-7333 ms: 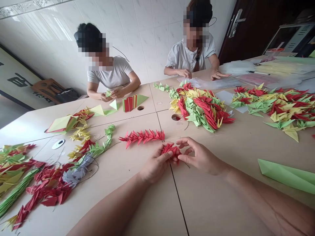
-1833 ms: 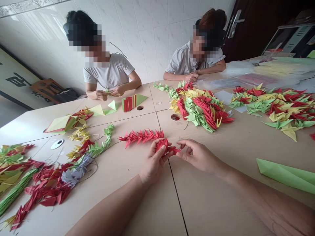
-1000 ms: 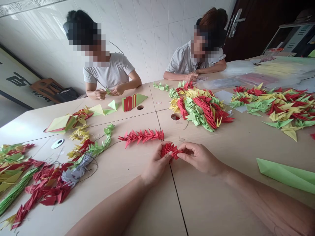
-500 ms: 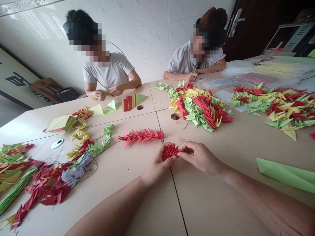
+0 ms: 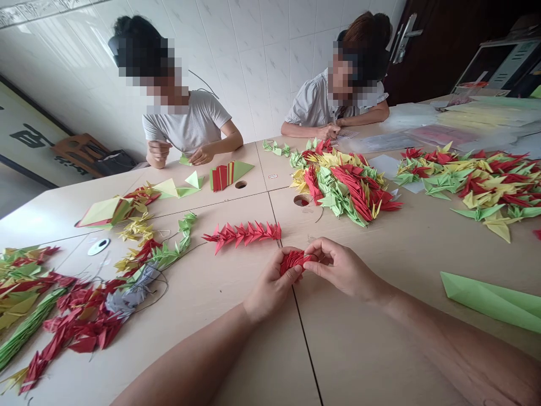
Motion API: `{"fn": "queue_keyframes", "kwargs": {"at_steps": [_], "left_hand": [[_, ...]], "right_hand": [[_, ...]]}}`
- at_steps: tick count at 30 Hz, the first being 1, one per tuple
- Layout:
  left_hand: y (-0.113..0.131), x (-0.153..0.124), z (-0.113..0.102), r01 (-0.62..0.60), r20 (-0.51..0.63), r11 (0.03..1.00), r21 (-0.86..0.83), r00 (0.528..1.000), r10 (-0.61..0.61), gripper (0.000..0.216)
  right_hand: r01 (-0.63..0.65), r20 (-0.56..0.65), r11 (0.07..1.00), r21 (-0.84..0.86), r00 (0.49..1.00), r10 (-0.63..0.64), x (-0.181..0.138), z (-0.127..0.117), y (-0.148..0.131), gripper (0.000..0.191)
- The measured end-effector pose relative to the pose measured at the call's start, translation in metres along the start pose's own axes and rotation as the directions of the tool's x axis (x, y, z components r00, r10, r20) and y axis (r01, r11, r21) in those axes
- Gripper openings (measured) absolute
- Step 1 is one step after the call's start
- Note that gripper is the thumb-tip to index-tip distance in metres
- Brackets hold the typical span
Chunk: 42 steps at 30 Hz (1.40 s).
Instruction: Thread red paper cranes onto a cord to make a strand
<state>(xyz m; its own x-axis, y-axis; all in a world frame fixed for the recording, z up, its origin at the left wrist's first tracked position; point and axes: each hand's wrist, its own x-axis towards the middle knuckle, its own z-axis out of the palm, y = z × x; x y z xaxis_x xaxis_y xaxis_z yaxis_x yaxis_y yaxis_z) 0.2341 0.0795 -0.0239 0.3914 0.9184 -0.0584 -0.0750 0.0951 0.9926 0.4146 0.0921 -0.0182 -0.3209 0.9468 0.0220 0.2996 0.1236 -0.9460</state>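
My left hand (image 5: pixel 270 285) is closed around a small bunch of red folded paper cranes (image 5: pixel 292 261), held just above the table (image 5: pixel 359 349). My right hand (image 5: pixel 338 268) pinches the right end of the same bunch, fingers curled. A strung row of red paper cranes (image 5: pixel 243 233) lies on the table just beyond my left hand, not touched.
A heap of red, green and yellow cranes (image 5: pixel 344 183) lies beyond my hands, another heap (image 5: pixel 477 180) at right. Crane strings and thread (image 5: pixel 84 304) lie at left, a green folded sheet (image 5: pixel 490 301) at right. Two people (image 5: pixel 186 127) (image 5: pixel 333 101) sit across the table.
My hands stay together on the red bunch, shifting slightly. The person at the far left has lifted one hand off the table.
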Motion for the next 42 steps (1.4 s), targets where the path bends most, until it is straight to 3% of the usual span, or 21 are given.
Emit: {"fn": "queue_keyframes", "kwargs": {"at_steps": [3, 6, 9, 17, 25, 42], "left_hand": [[0.0011, -0.0012, 0.0012, 0.005, -0.01, 1.0, -0.023, 1.0, -0.005, 0.029], [-0.0009, -0.0027, 0.0019, 0.004, -0.01, 1.0, -0.02, 1.0, -0.005, 0.039], [-0.0022, -0.0038, 0.0019, 0.004, 0.01, 1.0, -0.017, 1.0, -0.004, 0.046], [-0.0079, -0.0024, -0.0037, 0.045, 0.069, 0.985, -0.169, 0.997, -0.034, 0.042], [-0.0039, 0.0002, -0.0021, 0.084, 0.047, 0.913, -0.4, 0.996, -0.071, 0.034], [-0.0062, 0.0007, -0.0038, 0.075, 0.019, 0.933, -0.352, 0.997, -0.073, 0.029]], "right_hand": [[-0.001, 0.049, 0.999, 0.046, 0.999, -0.001, 0.0009, 0.001, 0.0001, 0.035], [0.028, 0.112, 0.995, 0.096, 0.993, -0.039, 0.0027, 0.0023, -0.0011, 0.025], [0.072, 0.085, 0.99, 0.121, 0.993, -0.082, 0.0039, 0.0024, -0.0005, 0.016], [0.097, 0.016, 0.988, 0.119, 0.995, -0.099, 0.0047, -0.0004, 0.0002, 0.017], [0.0, 0.065, 0.969, 0.248, 0.998, -0.016, 0.0056, -0.0032, -0.0056, 0.02], [-0.014, 0.051, 0.981, 0.193, 0.999, 0.004, 0.0042, -0.0059, -0.0055, 0.023]]}}
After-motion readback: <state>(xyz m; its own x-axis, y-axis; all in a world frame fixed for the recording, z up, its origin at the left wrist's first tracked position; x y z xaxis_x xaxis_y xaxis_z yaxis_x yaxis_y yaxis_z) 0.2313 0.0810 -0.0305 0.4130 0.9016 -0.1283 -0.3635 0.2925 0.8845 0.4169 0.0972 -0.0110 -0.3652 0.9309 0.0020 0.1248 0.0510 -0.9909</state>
